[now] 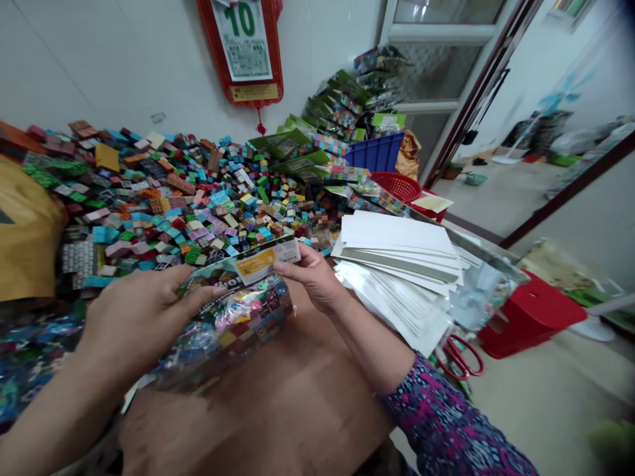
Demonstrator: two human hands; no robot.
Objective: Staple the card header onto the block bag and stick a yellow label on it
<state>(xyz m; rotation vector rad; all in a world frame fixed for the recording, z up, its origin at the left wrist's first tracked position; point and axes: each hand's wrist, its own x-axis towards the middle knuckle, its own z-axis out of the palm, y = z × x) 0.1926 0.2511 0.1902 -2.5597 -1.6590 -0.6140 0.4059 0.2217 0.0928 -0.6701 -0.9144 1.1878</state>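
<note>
A clear plastic bag of small toy blocks (255, 320) hangs tilted in front of me, topped by a printed header card (255, 264) with a yellow and white label. My left hand (141, 317) pinches the card's left end between thumb and fingers. At the card's right end, my right hand (315, 274) grips the corner, its thumb on the near face. Pink, white and brown pieces show through the shiny plastic. Below the bag lies a brown surface (317, 370), blurred toward the bottom.
A large heap of colourful toy blocks (188, 198) spreads against the wall. White cards (397, 235) and clear bags (387, 304) lie stacked at right, near red-handled scissors (461, 357) and a red stool (533, 314). Filled green-topped packs (302, 149) pile by a blue basket (376, 153).
</note>
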